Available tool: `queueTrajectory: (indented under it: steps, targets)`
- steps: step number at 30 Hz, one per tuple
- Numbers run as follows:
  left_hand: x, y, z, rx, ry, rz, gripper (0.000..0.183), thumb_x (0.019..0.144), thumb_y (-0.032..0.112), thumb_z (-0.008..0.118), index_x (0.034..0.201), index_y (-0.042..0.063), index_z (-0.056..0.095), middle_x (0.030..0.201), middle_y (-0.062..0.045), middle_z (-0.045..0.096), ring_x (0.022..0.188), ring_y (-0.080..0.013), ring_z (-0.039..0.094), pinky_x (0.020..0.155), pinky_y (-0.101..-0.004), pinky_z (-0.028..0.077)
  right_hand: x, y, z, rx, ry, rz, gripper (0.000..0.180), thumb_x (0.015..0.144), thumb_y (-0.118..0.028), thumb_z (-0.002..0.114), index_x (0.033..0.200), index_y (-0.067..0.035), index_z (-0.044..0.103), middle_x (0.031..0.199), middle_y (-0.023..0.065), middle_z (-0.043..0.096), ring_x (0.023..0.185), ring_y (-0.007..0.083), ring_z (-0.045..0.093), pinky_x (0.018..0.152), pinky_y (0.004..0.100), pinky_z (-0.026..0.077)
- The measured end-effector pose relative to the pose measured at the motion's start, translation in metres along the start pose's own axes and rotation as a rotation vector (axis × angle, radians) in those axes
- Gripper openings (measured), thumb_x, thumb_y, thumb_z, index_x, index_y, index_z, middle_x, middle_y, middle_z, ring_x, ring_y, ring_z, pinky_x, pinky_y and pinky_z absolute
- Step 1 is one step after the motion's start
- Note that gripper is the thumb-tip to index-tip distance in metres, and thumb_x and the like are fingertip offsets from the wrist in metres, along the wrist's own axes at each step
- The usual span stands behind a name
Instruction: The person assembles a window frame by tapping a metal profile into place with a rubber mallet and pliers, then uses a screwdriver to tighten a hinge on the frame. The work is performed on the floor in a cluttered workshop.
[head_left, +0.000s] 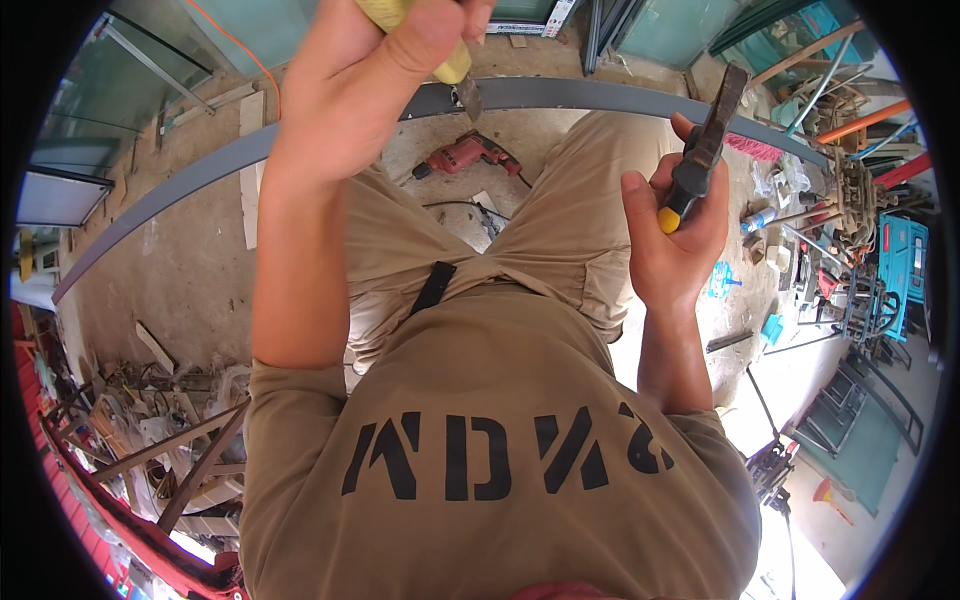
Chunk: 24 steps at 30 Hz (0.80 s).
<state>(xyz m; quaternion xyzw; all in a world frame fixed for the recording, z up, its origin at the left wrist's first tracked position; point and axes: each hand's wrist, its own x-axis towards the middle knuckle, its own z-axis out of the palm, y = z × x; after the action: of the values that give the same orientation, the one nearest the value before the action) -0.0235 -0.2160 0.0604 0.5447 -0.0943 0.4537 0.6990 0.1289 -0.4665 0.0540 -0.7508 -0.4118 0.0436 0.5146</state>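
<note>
My left hand is raised at the top, closed around a yellow-handled tool with a short flat blade, perhaps a chisel or scraper. The blade tip points down over a long grey metal profile that crosses in front of my knees; I cannot tell whether they touch. On the right, my right hand grips a hammer with a dark, worn head and a yellow handle end. Most of its handle is hidden or foreshortened. Between my legs, a red corded power drill lies on the concrete floor.
Glass panels lean beyond the profile. To the right lie piled tools and scrap, a blue tool case and a plastic bottle. A metal-framed rack with offcuts stands behind on the left. An orange cord runs at upper left.
</note>
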Motion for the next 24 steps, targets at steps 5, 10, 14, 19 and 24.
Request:
queueTrajectory:
  steps: [5,10,14,19,24]
  targets:
    - [-0.014,0.011,-0.022,0.056,-0.006,0.076,0.043,0.116,0.034,0.063,0.150,0.009,0.055,0.122,-0.004,0.060,0.112,-0.0209,0.058,0.117,-0.0553,0.044,0.000,-0.002,0.002,-0.004,-0.018,0.041,0.058,0.096,-0.002,0.081,0.150,0.002,0.060,0.094,-0.0061,0.053,0.078,0.0027,0.049,0.070,0.0200,0.041]
    - [-0.044,0.019,-0.029,-0.090,0.102,0.063,0.043,0.116,0.037,0.063,0.152,0.015,0.056,0.125,-0.002,0.059,0.109,-0.0214,0.055,0.118,-0.0525,0.040,0.001,0.002,0.005,0.001,-0.027,0.071,0.061,0.093,-0.007,0.087,0.150,-0.006,0.064,0.097,-0.0034,0.058,0.083,0.0077,0.055,0.076,0.0246,0.049]
    - [-0.053,-0.003,-0.034,-0.170,0.157,0.146,0.030,0.116,0.033,0.063,0.142,0.018,0.059,0.120,0.000,0.060,0.106,-0.0198,0.055,0.113,-0.0477,0.039,0.004,-0.008,0.010,-0.027,-0.054,0.036,0.060,0.094,-0.003,0.083,0.150,0.000,0.062,0.094,-0.0054,0.054,0.079,0.0038,0.051,0.072,0.0215,0.043]
    - [-0.058,-0.019,-0.033,-0.170,0.260,0.178,0.015,0.116,0.025,0.064,0.130,0.019,0.063,0.110,0.000,0.064,0.101,-0.0199,0.056,0.109,-0.0465,0.041,0.004,-0.014,0.010,-0.014,-0.073,0.059,0.062,0.093,-0.008,0.086,0.151,-0.009,0.065,0.095,-0.0049,0.054,0.081,0.0062,0.052,0.077,0.0228,0.047]
    - [-0.069,-0.026,-0.033,-0.190,0.303,0.189,0.011,0.117,0.023,0.062,0.128,0.020,0.063,0.110,0.000,0.065,0.101,-0.0198,0.056,0.107,-0.0459,0.042,0.002,-0.017,0.014,-0.030,-0.079,0.037,0.063,0.093,-0.007,0.086,0.152,-0.009,0.064,0.096,-0.0044,0.055,0.083,0.0059,0.052,0.078,0.0229,0.047]
